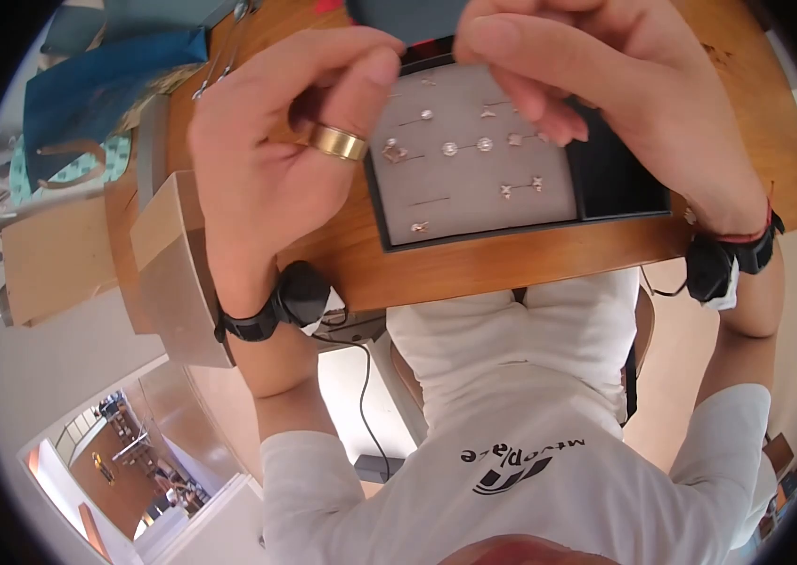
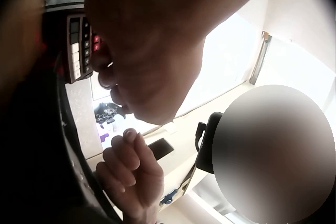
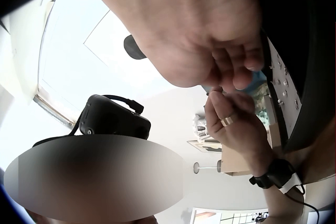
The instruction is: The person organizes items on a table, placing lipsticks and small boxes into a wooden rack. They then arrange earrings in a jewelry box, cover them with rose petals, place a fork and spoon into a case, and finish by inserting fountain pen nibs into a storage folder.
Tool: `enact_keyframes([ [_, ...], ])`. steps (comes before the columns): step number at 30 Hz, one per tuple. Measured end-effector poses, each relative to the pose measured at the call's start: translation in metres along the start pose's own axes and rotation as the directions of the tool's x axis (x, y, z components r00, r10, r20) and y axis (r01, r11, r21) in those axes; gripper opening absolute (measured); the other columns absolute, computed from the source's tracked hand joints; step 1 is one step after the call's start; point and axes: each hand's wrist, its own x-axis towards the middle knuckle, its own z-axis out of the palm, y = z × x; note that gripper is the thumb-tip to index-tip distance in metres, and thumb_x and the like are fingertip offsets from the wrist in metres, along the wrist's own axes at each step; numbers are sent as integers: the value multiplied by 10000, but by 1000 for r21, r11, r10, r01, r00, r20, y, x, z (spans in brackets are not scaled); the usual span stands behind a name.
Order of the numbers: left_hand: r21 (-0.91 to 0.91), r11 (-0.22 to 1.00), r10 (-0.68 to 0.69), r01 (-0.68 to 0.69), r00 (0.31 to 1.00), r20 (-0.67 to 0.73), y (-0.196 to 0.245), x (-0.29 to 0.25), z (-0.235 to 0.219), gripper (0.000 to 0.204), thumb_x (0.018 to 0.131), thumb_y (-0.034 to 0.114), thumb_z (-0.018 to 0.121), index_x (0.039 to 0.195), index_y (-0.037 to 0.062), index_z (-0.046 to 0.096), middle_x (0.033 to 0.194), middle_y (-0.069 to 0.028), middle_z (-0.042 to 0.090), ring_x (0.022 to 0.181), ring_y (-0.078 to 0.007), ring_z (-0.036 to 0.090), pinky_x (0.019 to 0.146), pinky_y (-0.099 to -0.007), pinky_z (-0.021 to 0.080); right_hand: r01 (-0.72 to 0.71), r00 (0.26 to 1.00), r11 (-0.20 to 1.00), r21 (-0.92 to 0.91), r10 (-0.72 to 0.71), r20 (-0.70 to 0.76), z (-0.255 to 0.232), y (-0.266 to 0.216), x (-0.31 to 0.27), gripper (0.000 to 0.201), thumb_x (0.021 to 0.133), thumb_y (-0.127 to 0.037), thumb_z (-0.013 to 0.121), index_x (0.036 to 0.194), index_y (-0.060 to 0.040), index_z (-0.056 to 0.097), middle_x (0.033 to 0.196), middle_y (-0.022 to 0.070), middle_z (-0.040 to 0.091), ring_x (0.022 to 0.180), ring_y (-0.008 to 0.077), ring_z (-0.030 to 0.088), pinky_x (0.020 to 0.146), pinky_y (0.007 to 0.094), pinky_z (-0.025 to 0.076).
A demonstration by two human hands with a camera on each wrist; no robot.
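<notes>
My left hand [image 1: 276, 160], with a gold ring [image 1: 338, 143], is raised over the left edge of a black tray [image 1: 382, 212]. Its fingers are curled, thumb tip against index finger. Across from it, my right hand [image 1: 606, 80] hangs over the tray's upper right, thumb and index finger bent toward each other, the other fingers partly curled. The fingertips face each other across a small gap. Whether either pinches a tiny thing cannot be told. Small earrings and pins [image 1: 450, 149] stand in rows on the tray's grey pad [image 1: 464, 193]. The right wrist view shows both hands close together.
The tray lies on a wooden table [image 1: 512, 259] near its front edge. A dark case [image 1: 408, 21] lies behind it. At the left are a cardboard box [image 1: 172, 254] and a blue bag [image 1: 88, 104]. A calculator [image 2: 79, 50] shows in the left wrist view.
</notes>
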Motion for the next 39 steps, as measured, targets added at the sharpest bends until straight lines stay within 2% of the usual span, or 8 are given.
enact_keyframes([
  [1, 13, 1000, -4, 4, 1000, -1, -4, 1, -8, 132, 980, 68, 766, 1096, 15, 799, 911, -14, 711, 809, -96, 581, 743, -242, 456, 5, 1000, 1000, 7, -5, 11, 1, 1, 1, 191, 1090, -148, 682, 1114, 39, 716, 808, 40, 700, 672, 67, 617, 582, 214, 470],
  [3, 17, 998, 47, -56, 939, 341, -15, 5, -21, 186, 922, 41, 784, 1107, 22, 780, 899, -33, 642, 841, -146, 544, 784, -290, 435, 57, 998, 998, -10, -57, -8, 0, 3, -1, 184, 1085, -138, 690, 1100, 42, 721, 786, 38, 689, 659, 68, 610, 582, 215, 467],
  [10, 10, 1000, 3, -9, 894, 447, -16, 2, -22, 227, 843, -22, 820, 1057, 16, 754, 955, -65, 611, 904, -200, 567, 833, -321, 450, 81, 996, 990, -112, -84, -20, 2, 3, -1, 171, 1083, -120, 689, 1101, 46, 724, 787, 24, 688, 655, 54, 600, 585, 209, 461],
  [23, 15, 992, 110, -129, 898, 426, -21, 1, -14, 217, 855, -23, 821, 1043, 23, 722, 1065, -71, 622, 961, -232, 603, 900, -328, 478, 132, 991, 985, -110, -127, 49, -3, 5, -1, 182, 1096, -129, 667, 1100, 47, 710, 796, 18, 687, 659, 38, 585, 585, 199, 458],
  [26, 14, 997, 70, -81, 925, 375, -20, 3, -16, 159, 925, -3, 781, 1063, 31, 709, 1038, -43, 647, 934, -177, 590, 859, -303, 474, 145, 989, 984, -102, -141, 51, -2, 5, -1, 181, 1097, -129, 665, 1100, 46, 708, 794, 15, 683, 661, 37, 583, 585, 199, 455],
  [28, -56, 996, -52, 75, 943, 329, -21, 1, -11, 121, 970, 15, 752, 1076, 37, 699, 970, -14, 653, 878, -129, 567, 809, -279, 466, 149, 988, 984, -96, -144, 58, -3, 4, 0, 180, 1097, -129, 665, 1099, 46, 707, 793, 14, 680, 661, 37, 582, 584, 198, 452],
  [32, -14, 996, -81, 91, 942, 326, -18, 1, -6, 121, 965, 14, 757, 1070, 34, 700, 931, -6, 646, 828, -118, 548, 786, -270, 465, 154, 987, 980, -127, -146, 73, -4, 2, -1, 177, 1097, -128, 664, 1097, 44, 708, 790, 12, 679, 656, 35, 574, 581, 196, 441],
  [39, 109, 991, 31, -75, 934, 355, -25, 4, -2, 151, 917, 11, 796, 1027, 27, 694, 918, -27, 652, 811, -151, 559, 762, -294, 469, 171, 983, 978, -117, -161, 91, -6, 4, 0, 175, 1095, -129, 667, 1098, 41, 709, 802, 6, 682, 676, 31, 581, 592, 192, 446],
])
